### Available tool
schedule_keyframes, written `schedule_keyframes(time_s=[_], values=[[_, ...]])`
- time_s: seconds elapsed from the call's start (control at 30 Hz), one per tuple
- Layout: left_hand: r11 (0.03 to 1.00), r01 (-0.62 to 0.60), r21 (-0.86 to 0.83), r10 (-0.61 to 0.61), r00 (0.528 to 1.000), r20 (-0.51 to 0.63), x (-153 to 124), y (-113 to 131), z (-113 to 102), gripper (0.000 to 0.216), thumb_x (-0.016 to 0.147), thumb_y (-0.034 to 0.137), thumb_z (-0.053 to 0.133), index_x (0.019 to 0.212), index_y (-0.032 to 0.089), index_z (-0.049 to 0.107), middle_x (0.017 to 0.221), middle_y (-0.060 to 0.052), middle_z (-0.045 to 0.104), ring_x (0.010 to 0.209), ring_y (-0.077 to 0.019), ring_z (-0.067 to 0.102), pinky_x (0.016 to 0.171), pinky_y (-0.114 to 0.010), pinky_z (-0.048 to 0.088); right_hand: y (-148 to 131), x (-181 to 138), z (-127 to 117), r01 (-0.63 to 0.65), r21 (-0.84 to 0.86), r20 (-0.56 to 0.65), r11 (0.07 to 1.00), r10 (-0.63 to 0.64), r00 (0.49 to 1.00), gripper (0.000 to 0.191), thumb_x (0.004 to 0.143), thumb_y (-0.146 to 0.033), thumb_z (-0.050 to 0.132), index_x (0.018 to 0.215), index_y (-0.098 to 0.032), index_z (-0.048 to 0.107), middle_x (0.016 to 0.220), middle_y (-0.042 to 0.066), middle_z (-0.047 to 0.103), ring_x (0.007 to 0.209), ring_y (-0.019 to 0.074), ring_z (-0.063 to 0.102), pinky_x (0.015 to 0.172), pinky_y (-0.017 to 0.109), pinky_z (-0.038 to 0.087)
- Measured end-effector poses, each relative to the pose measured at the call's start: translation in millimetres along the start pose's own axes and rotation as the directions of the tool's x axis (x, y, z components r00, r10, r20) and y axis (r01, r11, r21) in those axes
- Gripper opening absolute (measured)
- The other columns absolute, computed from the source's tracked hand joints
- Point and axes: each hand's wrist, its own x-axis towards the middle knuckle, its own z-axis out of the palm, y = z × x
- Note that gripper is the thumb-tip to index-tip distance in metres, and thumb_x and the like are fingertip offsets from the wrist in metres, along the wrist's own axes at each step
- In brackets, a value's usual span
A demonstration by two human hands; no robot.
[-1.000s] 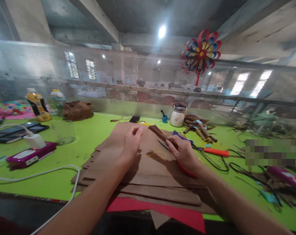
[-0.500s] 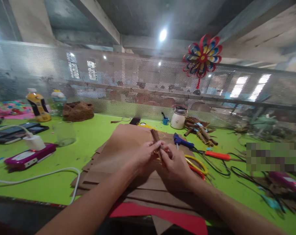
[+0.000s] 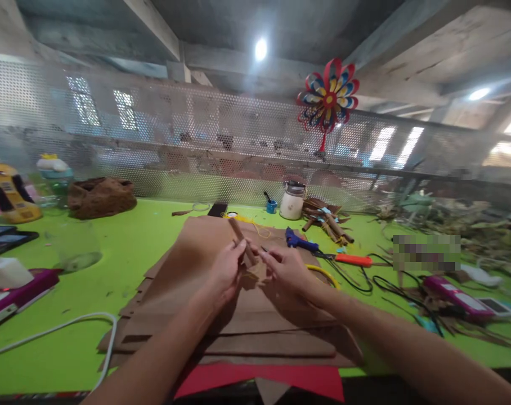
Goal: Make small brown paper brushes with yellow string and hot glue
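Head view shows red paper (image 3: 281, 378) at the near edge under stacked brown paper sheets (image 3: 192, 253) on a lime-green table (image 3: 133, 244), a perforated metal screen (image 3: 196, 129) and pinwheel (image 3: 328, 95) beyond, while left hand (image 3: 225, 274) and right hand (image 3: 286, 271) both pinch a tilted brown stick bundle (image 3: 240, 233) just above the sheets.

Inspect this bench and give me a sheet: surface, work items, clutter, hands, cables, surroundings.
Surface: green table, scraps scattered at the right.
Job's things: stick bundle held above the brown paper sheets; red sheet beneath them.
Clutter: glue gun, orange tool, white jar, brown lump, pink device.
Grips: left hand closed on the bundle; right hand fingertips at its lower end, grip unclear.
Cables: white cable at left; black cables at right.
Surroundings: perforated screen; pinwheel hanging in front of it.
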Motion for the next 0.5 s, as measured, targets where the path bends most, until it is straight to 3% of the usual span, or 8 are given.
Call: schedule_keyframes(time_s=[0.07, 0.17, 0.3, 0.37, 0.5], values=[[0.993, -0.118, -0.003, 0.116, 0.987, -0.115, 3, 9, -3, 0.007, 0.084, 0.018, 0.049, 0.086, 0.015, 0.055, 0.063, 0.0, 0.058, 0.057, -0.0106, 0.058, 0.059, -0.023, 0.048, 13, 24, -11, 0.008, -0.227, -0.013, 0.974, -0.011, 1.0, 0.039, 0.088, -0.039, 0.04, 0.063, -0.017, 0.059, 0.056, 0.002, 0.061, 0.051, 0.0116, 0.053, 0.053, 0.022, 0.04], [0.979, -0.205, 0.011, 0.203, 0.959, -0.196, 8, 14, -9, 0.01, 0.083, 0.022, 0.05, 0.09, 0.016, 0.054, 0.058, 0.002, 0.055, 0.05, -0.0081, 0.053, 0.048, -0.018, 0.04, 34, 61, -17, 0.0, -0.326, -0.002, 0.945, -0.001, 1.0, 0.021, 0.082, -0.028, 0.05, 0.075, -0.014, 0.065, 0.072, 0.007, 0.066, 0.064, 0.0142, 0.056, 0.061, 0.024, 0.04], [0.987, -0.159, -0.012, 0.154, 0.968, -0.197, 10, 12, -16, 0.011, 0.082, 0.023, 0.051, 0.09, 0.016, 0.052, 0.057, 0.002, 0.055, 0.044, -0.0065, 0.048, 0.042, -0.016, 0.032, 48, 89, -5, 0.051, -0.362, 0.083, 0.931, -0.022, 0.996, 0.009, 0.068, -0.017, 0.059, 0.063, -0.012, 0.064, 0.072, 0.008, 0.065, 0.071, 0.0147, 0.054, 0.066, 0.023, 0.038], [0.992, -0.12, -0.031, 0.111, 0.974, -0.196, 10, 10, -18, 0.011, 0.082, 0.022, 0.05, 0.09, 0.015, 0.052, 0.056, 0.002, 0.054, 0.043, -0.0065, 0.048, 0.042, -0.016, 0.032, 46, 92, 0, 0.084, -0.348, 0.111, 0.934, -0.048, 0.993, 0.011, 0.065, -0.013, 0.059, 0.053, -0.012, 0.059, 0.07, 0.009, 0.063, 0.072, 0.0154, 0.053, 0.067, 0.024, 0.038], [0.994, -0.084, -0.071, 0.067, 0.973, -0.221, 10, 8, -19, 0.011, 0.083, 0.022, 0.05, 0.09, 0.014, 0.053, 0.056, 0.001, 0.054, 0.044, -0.0073, 0.049, 0.043, -0.017, 0.034, 33, 86, -1, 0.127, -0.251, 0.128, 0.96, -0.097, 0.987, 0.013, 0.07, -0.016, 0.055, 0.057, -0.013, 0.058, 0.067, 0.007, 0.064, 0.068, 0.0142, 0.055, 0.066, 0.025, 0.04]])
